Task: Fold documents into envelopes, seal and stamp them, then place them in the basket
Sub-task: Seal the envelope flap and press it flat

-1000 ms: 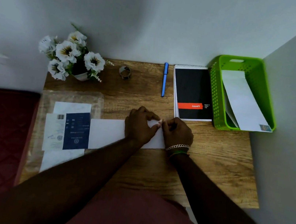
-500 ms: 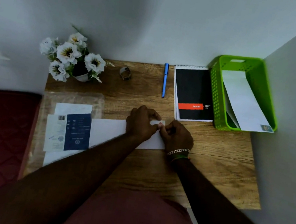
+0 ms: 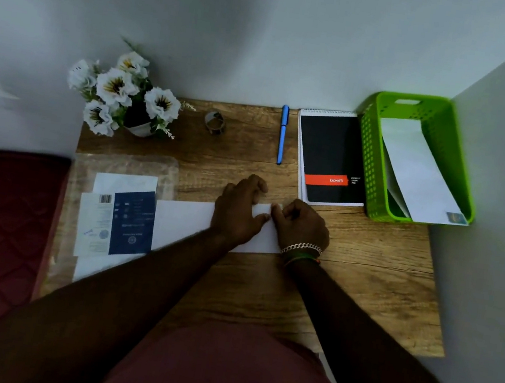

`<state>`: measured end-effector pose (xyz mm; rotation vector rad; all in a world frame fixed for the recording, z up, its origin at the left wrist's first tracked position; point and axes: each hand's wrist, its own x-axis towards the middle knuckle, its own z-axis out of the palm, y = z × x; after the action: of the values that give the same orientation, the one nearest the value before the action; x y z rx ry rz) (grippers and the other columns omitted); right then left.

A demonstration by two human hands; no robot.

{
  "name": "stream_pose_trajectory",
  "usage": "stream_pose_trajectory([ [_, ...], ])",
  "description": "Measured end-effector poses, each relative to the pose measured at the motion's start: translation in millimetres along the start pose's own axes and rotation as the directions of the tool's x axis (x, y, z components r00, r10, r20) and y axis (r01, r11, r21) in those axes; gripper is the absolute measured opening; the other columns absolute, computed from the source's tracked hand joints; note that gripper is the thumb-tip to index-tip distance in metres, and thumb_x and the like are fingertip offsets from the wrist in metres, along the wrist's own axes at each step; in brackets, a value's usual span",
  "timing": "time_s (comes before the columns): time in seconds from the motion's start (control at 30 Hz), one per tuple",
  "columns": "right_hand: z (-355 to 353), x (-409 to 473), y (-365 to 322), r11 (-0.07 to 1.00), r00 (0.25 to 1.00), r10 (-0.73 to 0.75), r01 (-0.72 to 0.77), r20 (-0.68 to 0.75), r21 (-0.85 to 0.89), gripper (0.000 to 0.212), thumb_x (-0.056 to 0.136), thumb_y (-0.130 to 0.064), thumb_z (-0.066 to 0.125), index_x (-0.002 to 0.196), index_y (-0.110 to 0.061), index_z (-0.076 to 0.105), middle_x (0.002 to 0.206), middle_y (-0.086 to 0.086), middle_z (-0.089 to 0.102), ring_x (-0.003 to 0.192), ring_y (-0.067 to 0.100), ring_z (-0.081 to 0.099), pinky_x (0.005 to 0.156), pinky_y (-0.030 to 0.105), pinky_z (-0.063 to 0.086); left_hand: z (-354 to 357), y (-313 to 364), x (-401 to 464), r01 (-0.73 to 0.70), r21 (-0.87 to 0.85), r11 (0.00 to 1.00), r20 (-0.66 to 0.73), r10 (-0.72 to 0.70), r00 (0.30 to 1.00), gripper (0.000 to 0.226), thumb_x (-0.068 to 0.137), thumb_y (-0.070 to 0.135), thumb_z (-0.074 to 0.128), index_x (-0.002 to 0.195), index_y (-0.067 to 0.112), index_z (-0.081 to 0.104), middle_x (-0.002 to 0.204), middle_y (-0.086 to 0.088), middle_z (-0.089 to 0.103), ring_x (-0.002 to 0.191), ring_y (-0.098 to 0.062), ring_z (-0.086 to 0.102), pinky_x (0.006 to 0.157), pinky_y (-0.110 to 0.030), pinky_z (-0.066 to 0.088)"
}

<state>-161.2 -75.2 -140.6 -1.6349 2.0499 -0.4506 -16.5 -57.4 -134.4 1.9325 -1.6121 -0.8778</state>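
A long white envelope (image 3: 184, 219) lies flat across the middle of the wooden desk. My left hand (image 3: 238, 210) rests on its right part, palm down, fingers bent over the far edge. My right hand (image 3: 300, 226) sits at the envelope's right end, its fingertips curled and pinching at the top right corner. What lies under those fingertips is hidden. At the back right stands a green basket (image 3: 367, 162) with white envelopes (image 3: 417, 173) in it; one shows a stamp at its near corner.
A clear plastic sleeve with white sheets and a blue leaflet (image 3: 132, 222) lies at the left. A flower pot (image 3: 127, 97), a tape roll (image 3: 215, 122), a blue pen (image 3: 282, 133) and a black notepad (image 3: 331, 159) line the back. Walls close in behind and right.
My right hand has shifted slightly right and toward me along the envelope's end. My left hand stays on the envelope, fingers a little more spread.
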Motion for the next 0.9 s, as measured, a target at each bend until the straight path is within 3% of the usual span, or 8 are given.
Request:
stream_pose_trajectory([
  [0.2, -5, 6, 2, 0.993, 0.997, 0.076, -0.078, 0.019, 0.091, 0.037, 0.073, -0.054, 0.077, 0.057, -0.029, 0.056, 0.059, -0.013, 0.054, 0.062, 0.011, 0.057, 0.059, 0.025, 0.041, -1, 3, 0, 0.025, 0.111, 0.994, 0.062, -0.032, 0.998, 0.047, 0.081, 0.035, 0.078, 0.121, 0.029, 0.055, 0.121, 0.000, 0.058, 0.113, -0.025, 0.049, 0.090, -0.038, 0.044],
  [0.3, -5, 8, 3, 0.991, 0.996, 0.079, -0.082, 0.028, 0.109, 0.034, 0.073, -0.051, 0.079, 0.058, -0.027, 0.059, 0.059, -0.013, 0.055, 0.060, 0.008, 0.054, 0.057, 0.024, 0.037, -1, 6, 0, 0.030, 0.119, 0.992, 0.065, -0.038, 0.997, 0.042, 0.083, 0.034, 0.078, 0.120, 0.030, 0.059, 0.123, 0.000, 0.058, 0.116, -0.026, 0.048, 0.092, -0.038, 0.042],
  [0.37, -6, 12, 8, 0.990, 0.998, 0.055, -0.060, 0.044, 0.128, 0.033, 0.073, -0.049, 0.078, 0.059, -0.026, 0.060, 0.060, -0.011, 0.058, 0.060, 0.007, 0.055, 0.059, 0.025, 0.044, -1, 5, -2, 0.012, 0.130, 0.991, 0.071, -0.021, 0.997, 0.036, 0.087, 0.034, 0.075, 0.121, 0.032, 0.065, 0.124, -0.001, 0.057, 0.117, -0.026, 0.047, 0.094, -0.039, 0.042],
  [0.53, -6, 17, 13, 0.997, 0.995, -0.034, 0.026, 0.098, 0.078, 0.032, 0.077, -0.050, 0.075, 0.062, -0.025, 0.060, 0.063, -0.011, 0.060, 0.063, 0.009, 0.057, 0.063, 0.028, 0.050, 0, -9, -12, -0.161, 0.269, 0.950, 0.051, 0.153, 0.987, 0.030, 0.095, 0.036, 0.065, 0.124, 0.030, 0.071, 0.121, -0.004, 0.055, 0.112, -0.028, 0.046, 0.088, -0.040, 0.042],
  [0.9, -13, 16, 12, 0.998, 0.988, -0.046, 0.039, 0.146, 0.047, 0.032, 0.080, -0.046, 0.073, 0.061, -0.025, 0.057, 0.063, -0.011, 0.057, 0.065, 0.012, 0.056, 0.061, 0.026, 0.042, 9, 2, -15, -0.129, 0.364, 0.923, 0.085, 0.104, 0.991, 0.033, 0.098, 0.039, 0.059, 0.131, 0.037, 0.064, 0.129, 0.001, 0.047, 0.119, -0.023, 0.039, 0.093, -0.034, 0.036],
])
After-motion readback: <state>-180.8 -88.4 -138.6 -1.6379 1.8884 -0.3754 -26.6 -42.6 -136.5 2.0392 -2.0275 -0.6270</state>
